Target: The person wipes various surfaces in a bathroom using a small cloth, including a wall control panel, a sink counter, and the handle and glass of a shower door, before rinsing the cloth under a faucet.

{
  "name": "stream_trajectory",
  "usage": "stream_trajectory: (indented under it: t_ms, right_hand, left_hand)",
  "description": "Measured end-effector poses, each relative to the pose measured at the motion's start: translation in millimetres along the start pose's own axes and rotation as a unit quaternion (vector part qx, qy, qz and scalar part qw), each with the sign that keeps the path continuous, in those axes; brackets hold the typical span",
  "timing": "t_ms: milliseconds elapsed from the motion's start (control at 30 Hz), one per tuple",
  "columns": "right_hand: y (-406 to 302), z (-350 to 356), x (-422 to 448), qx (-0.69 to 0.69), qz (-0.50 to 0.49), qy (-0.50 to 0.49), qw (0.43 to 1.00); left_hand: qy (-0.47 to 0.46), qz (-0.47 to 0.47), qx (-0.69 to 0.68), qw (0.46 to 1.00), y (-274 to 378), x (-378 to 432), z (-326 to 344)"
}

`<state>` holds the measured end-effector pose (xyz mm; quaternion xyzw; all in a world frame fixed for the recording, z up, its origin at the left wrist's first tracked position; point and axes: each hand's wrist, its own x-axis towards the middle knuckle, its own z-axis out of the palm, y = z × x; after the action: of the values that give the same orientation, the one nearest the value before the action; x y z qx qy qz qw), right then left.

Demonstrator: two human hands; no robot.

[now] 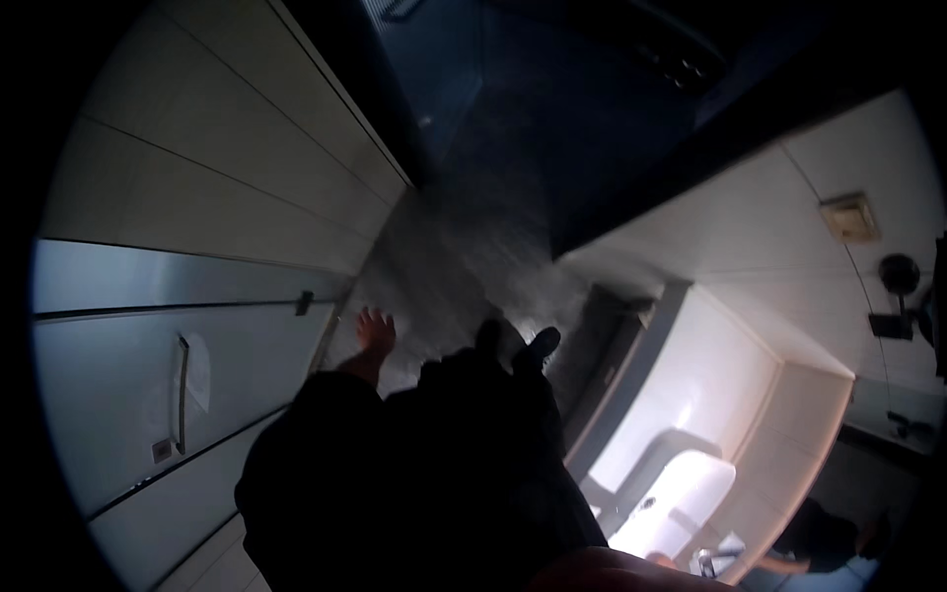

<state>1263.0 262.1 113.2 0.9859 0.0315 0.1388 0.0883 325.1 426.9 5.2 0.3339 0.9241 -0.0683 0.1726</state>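
My left hand (376, 331) hangs low over the dark floor with its fingers apart and nothing in it. A frosted glass door (251, 370) with a long metal handle (183, 396) is to its left. At the bottom edge, dim skin that looks like part of my right hand or forearm (629, 573) shows, mostly cut off, beside a white washbasin (684, 492); its fingers cannot be made out. A metal tap (710, 561) stands at the basin's far side. Dark clothing fills the middle, with a shoe (545, 342) showing beyond it.
A dark doorway (488, 170) opens ahead between pale wall panels (244, 140). On the right wall are a switch plate (851, 217) and a black round fixture (899, 274). A mirror (836, 473) behind the basin reflects an arm. A pale counter (681, 392) surrounds the basin.
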Motion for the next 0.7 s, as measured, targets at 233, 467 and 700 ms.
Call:
stream_trajectory:
  t_ms: [233, 467, 700]
  right_hand:
    - [-147, -9, -84, 0.256, -0.251, -0.049, 0.932]
    - [-430, -142, -391, 0.442, -0.512, -0.568, 0.469]
    - [-504, -312, -562, 0.391, -0.437, -0.800, 0.129]
  left_hand:
    - [0.092, 0.062, -0.240, 0.964, 68, 43, 16]
    - [-0.121, 0.367, -0.407, 0.828, 264, -27, -102]
    - [0.004, 0.173, -0.473, 0.864, 315, -54, -177]
